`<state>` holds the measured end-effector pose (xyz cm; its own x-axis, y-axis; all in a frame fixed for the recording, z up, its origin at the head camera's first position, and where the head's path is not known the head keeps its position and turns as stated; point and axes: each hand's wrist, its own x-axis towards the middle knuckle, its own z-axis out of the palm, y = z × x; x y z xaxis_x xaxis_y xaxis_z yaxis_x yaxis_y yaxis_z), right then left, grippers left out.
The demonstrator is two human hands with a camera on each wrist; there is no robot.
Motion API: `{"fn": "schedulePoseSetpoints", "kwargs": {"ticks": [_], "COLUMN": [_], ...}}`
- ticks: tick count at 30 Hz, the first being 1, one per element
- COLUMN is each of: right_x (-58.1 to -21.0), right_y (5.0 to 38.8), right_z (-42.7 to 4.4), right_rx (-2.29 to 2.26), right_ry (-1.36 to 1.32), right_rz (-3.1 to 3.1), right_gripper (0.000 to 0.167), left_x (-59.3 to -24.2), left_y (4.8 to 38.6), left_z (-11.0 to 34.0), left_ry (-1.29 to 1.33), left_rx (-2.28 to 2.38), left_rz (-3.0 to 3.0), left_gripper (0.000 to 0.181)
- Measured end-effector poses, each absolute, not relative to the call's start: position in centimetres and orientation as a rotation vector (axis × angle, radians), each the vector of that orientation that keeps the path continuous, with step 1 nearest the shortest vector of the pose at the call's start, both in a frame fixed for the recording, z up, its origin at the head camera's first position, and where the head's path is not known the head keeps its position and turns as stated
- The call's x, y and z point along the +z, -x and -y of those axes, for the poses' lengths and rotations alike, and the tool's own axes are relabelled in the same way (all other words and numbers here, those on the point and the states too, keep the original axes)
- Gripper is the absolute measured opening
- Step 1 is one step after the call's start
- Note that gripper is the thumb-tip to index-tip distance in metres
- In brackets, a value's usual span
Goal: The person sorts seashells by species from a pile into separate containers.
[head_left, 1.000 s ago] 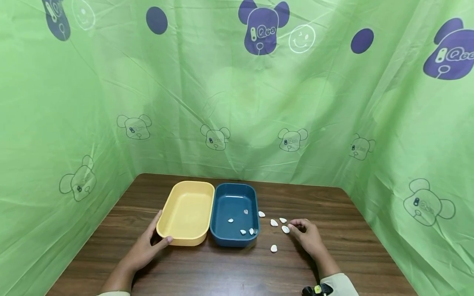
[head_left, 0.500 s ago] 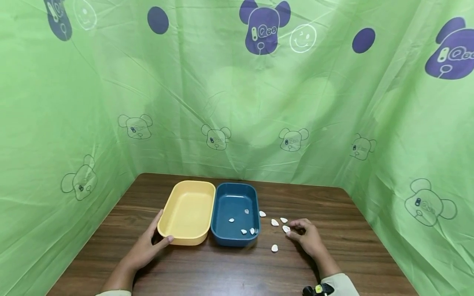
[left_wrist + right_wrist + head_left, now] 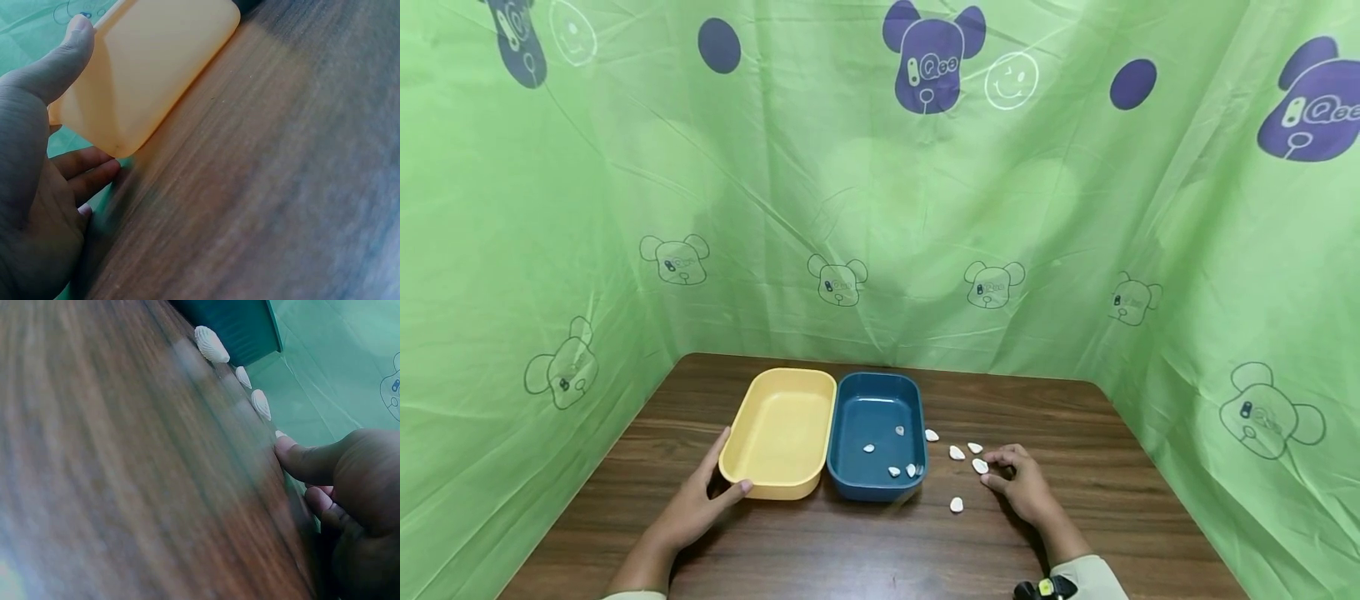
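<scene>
- Left hand (image 3: 695, 502) has a hold of the near left corner of the yellow bin (image 3: 782, 417): thumb at the near wall, fingers along the left side. So that grip is wrapped around a corner.
- Right hand (image 3: 1022, 483) is down low on the tabletop (image 3: 850, 558), and its grip is a light pinch, thumb and forefinger tips at either side of a small white shell (image 3: 980, 467). That shell sits just to the left of the hand, near tabletop level. In the right wrist view the thumb hides most of it, so I can't tell whether it's lifted at all.
- Two more shells are close by: a small shell (image 3: 974, 447) just beyond the pinched one and a rounder shell (image 3: 957, 452) to its left.
- Then there's a shell (image 3: 931, 435) right beside the blue bin (image 3: 874, 492), and a near shell (image 3: 957, 505) off on its own, closer to the person. The right wrist cam shows fine ribbing on the shells.
- Blue bin stands just right of the yellow one and has a few pale shells (image 3: 894, 472) spread over its floor.
- Backdrop is a wrinkly green curtain (image 3: 910, 192) with purple bear heads and smileys. Pale sleeves on both arms.
</scene>
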<state>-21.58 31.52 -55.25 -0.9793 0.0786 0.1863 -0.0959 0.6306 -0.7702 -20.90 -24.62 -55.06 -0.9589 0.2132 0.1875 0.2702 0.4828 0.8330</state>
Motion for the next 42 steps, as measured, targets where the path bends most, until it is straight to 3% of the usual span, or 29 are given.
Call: {"fn": "schedulePoseSetpoints", "kwargs": {"ticks": [13,42], "right_x": [-55.31,-55.34], "right_y": [21.53,21.64], "right_z": [-31.35,-31.35], "right_rx": [1.208,1.282], "right_ry": [-0.009,-0.006], "right_rz": [2.675,2.607], "right_gripper": [0.011,0.009], "left_x": [-55.05,-55.00], "left_y": [20.76,20.82], "left_z": [24.59,24.43], "left_ry": [0.435,0.436], "left_rx": [-1.524,-1.533], "left_rz": [2.641,2.629], "left_gripper": [0.104,0.104]}}
